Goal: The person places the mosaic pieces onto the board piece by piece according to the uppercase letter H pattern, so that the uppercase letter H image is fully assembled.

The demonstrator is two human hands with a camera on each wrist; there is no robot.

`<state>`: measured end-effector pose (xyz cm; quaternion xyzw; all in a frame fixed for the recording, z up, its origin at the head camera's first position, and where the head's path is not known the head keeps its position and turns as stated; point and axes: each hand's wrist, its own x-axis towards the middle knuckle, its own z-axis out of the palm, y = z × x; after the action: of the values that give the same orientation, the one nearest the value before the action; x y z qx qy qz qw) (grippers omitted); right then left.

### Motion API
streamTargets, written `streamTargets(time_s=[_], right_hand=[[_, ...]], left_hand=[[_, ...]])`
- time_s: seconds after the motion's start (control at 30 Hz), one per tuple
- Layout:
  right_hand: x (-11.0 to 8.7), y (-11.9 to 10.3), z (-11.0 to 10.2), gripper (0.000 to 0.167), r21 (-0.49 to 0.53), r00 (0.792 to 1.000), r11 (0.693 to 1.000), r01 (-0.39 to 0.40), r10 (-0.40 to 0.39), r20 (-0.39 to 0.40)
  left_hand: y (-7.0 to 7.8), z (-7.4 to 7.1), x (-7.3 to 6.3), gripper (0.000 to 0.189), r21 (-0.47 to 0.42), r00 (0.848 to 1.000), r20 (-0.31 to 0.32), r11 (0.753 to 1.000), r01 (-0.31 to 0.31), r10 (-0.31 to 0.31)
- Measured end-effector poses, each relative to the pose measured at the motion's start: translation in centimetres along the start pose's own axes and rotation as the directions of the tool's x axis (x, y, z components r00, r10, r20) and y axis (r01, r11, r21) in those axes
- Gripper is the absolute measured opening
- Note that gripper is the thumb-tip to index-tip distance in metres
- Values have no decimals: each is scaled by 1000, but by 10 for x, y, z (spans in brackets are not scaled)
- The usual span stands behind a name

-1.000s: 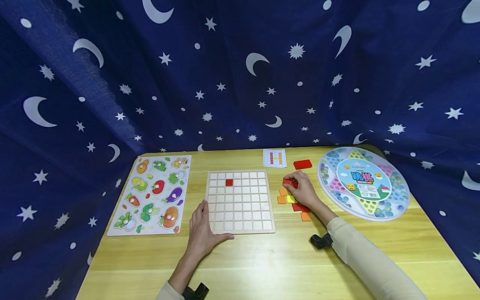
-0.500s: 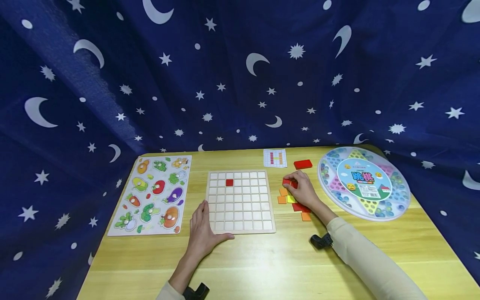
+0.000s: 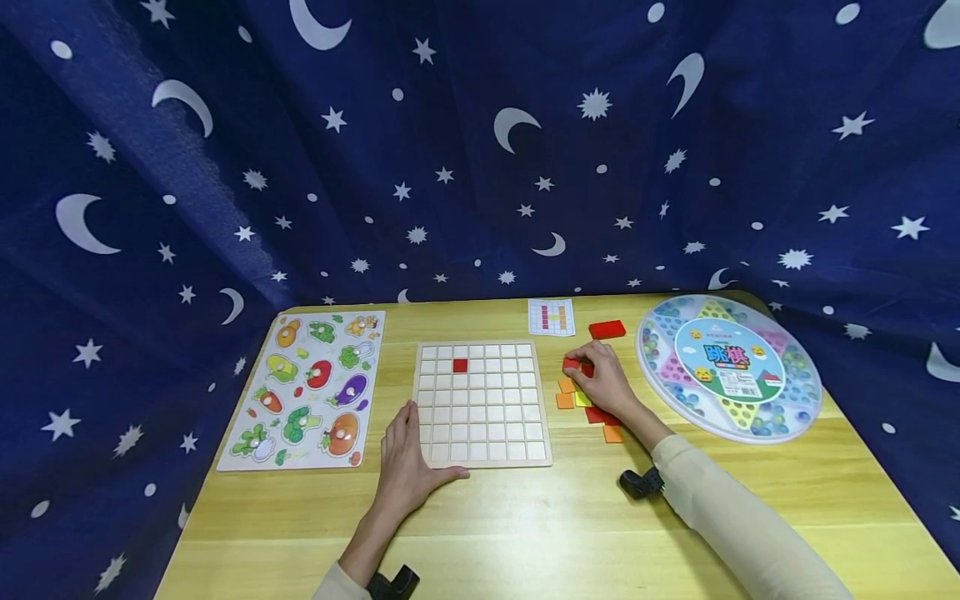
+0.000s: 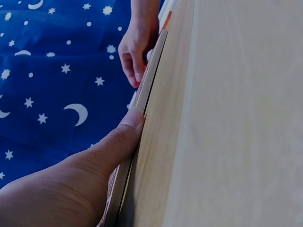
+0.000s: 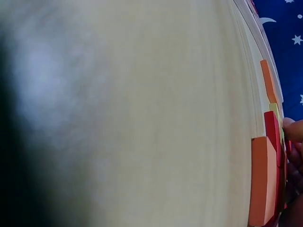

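Observation:
A square wooden grid board (image 3: 483, 467) lies mid-table in the head view. One red tile (image 3: 460, 365) sits in a cell of its second row from the far side. My left hand (image 3: 402, 462) rests at the board's near left corner, fingers along the left edge, thumb on the near edge; the left wrist view shows that thumb (image 4: 132, 117) against the board's side. To the right of the board, my right hand (image 3: 604, 382) pinches a red tile (image 3: 571, 365) at the far end of a loose group of orange tiles (image 3: 564, 401), yellow and red ones, partly hidden under the hand.
A card with a coloured grid pattern (image 3: 551, 317) lies behind the tiles, beside a red block (image 3: 607, 329). On the left lies a vegetable puzzle board (image 3: 300, 392). A round Chinese checkers box (image 3: 727, 367) occupies the right. Behind the table hangs a dark blue curtain (image 3: 450, 125).
The red tile at my right fingertips has shifted slightly left, away from the red tile beside it. My left hand and the board stay in place.

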<state>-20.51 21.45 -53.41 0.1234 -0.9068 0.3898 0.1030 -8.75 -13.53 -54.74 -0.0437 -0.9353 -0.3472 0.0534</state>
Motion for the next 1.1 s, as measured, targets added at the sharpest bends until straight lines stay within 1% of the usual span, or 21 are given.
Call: streamTargets(time_s=[0.13,0.27,0.4,0.6,0.83,1.0,1.1], right_hand=[[1,-4,1,24,-25,1000,1000,10,-10,-17],[6,-13,5,24,-37,1000,999,25,-26,-17],[14,-25,16,24,-24,998,998,60,-60,20],[23,-52,42,22,12,990,994,112,-113,83],[30,-83,75,20,33,974,986,165,-168,152],[34,-101,93,21,72,949,978,194,-206,239],[36,-108,102,22,58,935,970,235,-242,258]], left_hand=[[-2,0,0,143,16,1000,-2,1000,1,-1],[-3,-1,-1,143,25,1000,-9,1000,0,0],[-4,-1,-1,143,15,1000,-11,1000,-2,2],[-3,1,0,143,12,1000,-10,1000,-9,9],[-4,2,2,141,32,1000,-15,999,-23,24],[-5,2,2,141,48,1000,-19,999,-19,20],[-6,2,2,141,54,1000,-17,998,-15,16]])
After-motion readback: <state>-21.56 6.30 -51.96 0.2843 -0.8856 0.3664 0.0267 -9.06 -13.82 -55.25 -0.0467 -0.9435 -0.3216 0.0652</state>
